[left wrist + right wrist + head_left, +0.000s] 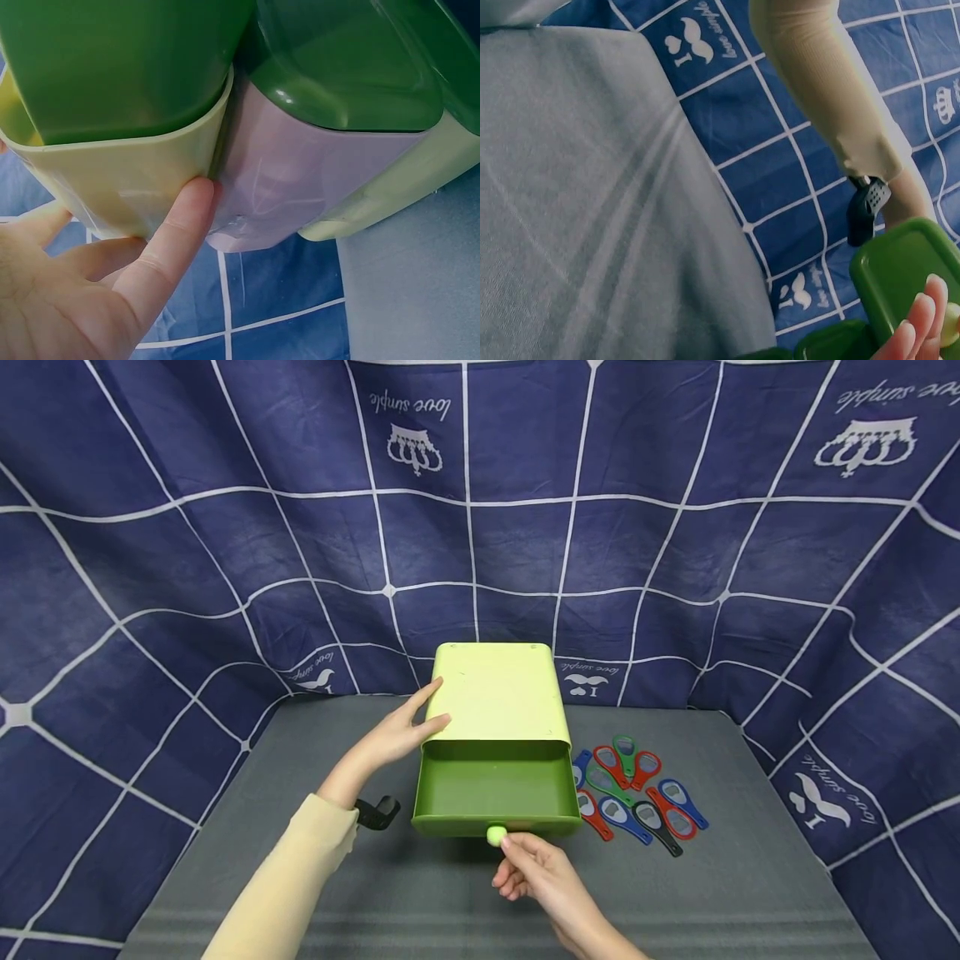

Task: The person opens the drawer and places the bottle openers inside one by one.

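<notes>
**Drawer stands partly out between two hands; right hand on the knob**

Far left, a cream ribbed sleeve [292,868] leads to the left hand [390,737], fingers spread wide, touching the left side of a casing [495,693]. A black fitting [378,812] sits at that wrist. The casing, immediately right of the left hand, is glossy, round-cornered and pale yellow-green, apparently moulded plastic; its long axis runs away from the person. The left wrist view records a lilac casing [292,172] adjoining it, with a green front.

The deep green drawer [457,827], smooth and box-shaped, projects from the near end, right of the left hand and directly ahead of the right. Governing relation: its rounded lime knob [496,836] lies at the right hand's fingertips, so that hand is nearer, and the drawer's travel follows the casing's long axis. The right hand [540,868] pinches the knob, remaining fingers loosely curled.

Beyond and to the right of that hand lie flat magnifiers [647,814], round-headed with tapering handles, some overlapping, in red, blue, green and black, on soft grey cloth [750,860].
</notes>
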A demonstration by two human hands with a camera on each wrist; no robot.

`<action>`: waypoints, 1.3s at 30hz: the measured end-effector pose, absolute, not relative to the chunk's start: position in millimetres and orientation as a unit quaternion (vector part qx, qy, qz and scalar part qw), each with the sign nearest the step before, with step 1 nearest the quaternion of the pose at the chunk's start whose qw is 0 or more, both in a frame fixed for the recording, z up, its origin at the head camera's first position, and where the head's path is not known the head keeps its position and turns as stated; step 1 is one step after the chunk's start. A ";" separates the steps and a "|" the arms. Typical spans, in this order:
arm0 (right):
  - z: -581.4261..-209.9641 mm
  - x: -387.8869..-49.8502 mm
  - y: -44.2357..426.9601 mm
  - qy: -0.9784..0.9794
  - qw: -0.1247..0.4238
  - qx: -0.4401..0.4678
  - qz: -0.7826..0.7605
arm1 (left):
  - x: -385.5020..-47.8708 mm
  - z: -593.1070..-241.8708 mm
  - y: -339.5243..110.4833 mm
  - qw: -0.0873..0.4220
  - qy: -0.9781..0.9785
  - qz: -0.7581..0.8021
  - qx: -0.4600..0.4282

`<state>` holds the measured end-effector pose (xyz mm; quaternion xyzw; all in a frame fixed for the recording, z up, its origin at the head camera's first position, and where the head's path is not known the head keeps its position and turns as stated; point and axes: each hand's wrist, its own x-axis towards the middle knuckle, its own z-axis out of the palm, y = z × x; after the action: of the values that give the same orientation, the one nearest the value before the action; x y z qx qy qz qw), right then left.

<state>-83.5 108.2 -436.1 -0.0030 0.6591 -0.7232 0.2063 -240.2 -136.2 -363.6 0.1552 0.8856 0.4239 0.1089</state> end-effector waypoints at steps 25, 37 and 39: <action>-478.0 -115.5 237.2 0.823 0.065 0.063 -0.561 | -241.8 -365.7 -137.7 0.102 0.894 0.407 0.156; -516.1 -146.1 242.8 0.890 -0.047 0.109 -0.439 | -243.3 -366.7 -138.9 0.097 0.893 0.409 0.160; -521.3 -149.3 238.8 0.895 -0.051 0.103 -0.430 | -243.2 -366.7 -138.5 0.096 0.893 0.409 0.160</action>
<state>-149.3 238.8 -521.3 0.1032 0.8955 -0.4300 -0.0508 -243.2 -138.5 -366.7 0.1603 0.8931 0.4092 0.0959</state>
